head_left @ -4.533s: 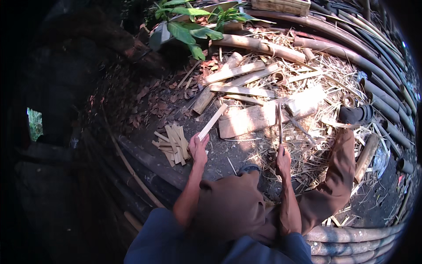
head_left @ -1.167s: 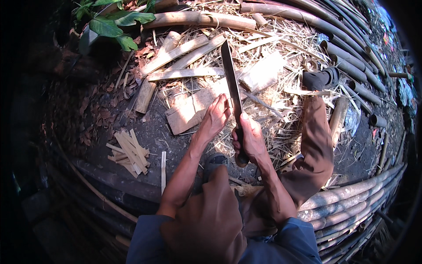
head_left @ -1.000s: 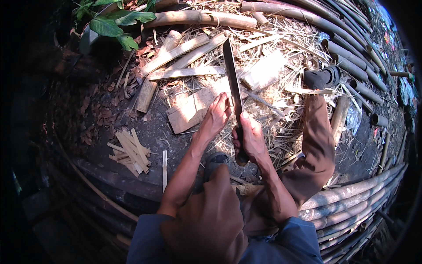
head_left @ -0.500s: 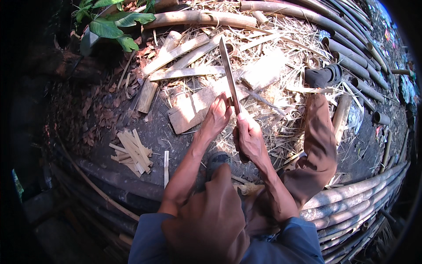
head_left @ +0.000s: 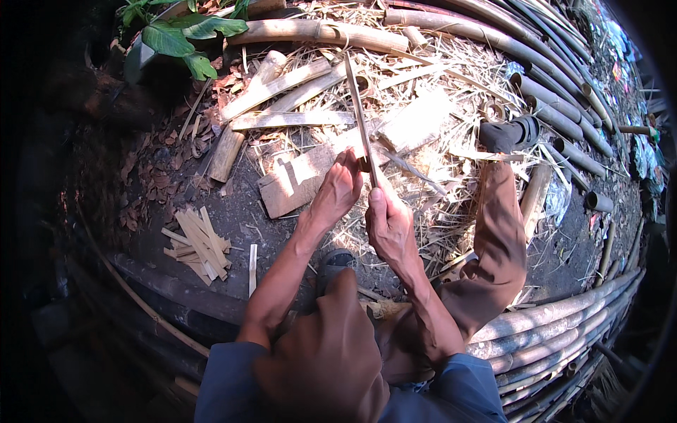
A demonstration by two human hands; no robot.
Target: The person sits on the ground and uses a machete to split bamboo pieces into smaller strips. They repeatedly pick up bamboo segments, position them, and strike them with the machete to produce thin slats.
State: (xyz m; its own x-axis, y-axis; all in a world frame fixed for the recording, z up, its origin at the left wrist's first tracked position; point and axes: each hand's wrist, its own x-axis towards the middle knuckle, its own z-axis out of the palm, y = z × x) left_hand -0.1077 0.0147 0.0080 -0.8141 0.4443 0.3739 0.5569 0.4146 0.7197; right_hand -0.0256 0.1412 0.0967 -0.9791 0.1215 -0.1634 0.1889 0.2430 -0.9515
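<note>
My right hand [head_left: 391, 224] is closed round the grip of a long machete [head_left: 358, 113]. Its blade points away from me, tip up toward the far bamboo, and appears narrow, nearly edge-on. My left hand [head_left: 340, 185] is closed right beside the lower blade. A small dark piece shows at its fingertips against the steel; I cannot make out what it is. Below the hands, a flat wooden plank [head_left: 285, 189] lies on the ground, partly in bright sun. A pale wooden block [head_left: 416, 127] sits at its far right end.
Split bamboo pieces [head_left: 293, 120] lie beyond the plank. At left is a pile of thin bamboo slats [head_left: 201, 243], with a single slat [head_left: 252, 270] nearby. Bamboo poles [head_left: 557, 321] are stacked near right, others [head_left: 564, 106] far right. My outstretched leg [head_left: 501, 218] crosses the right side.
The machete blade has rolled and now looks thinner, its tip a little farther left. Both hands keep their holds. The whole view has shifted slightly.
</note>
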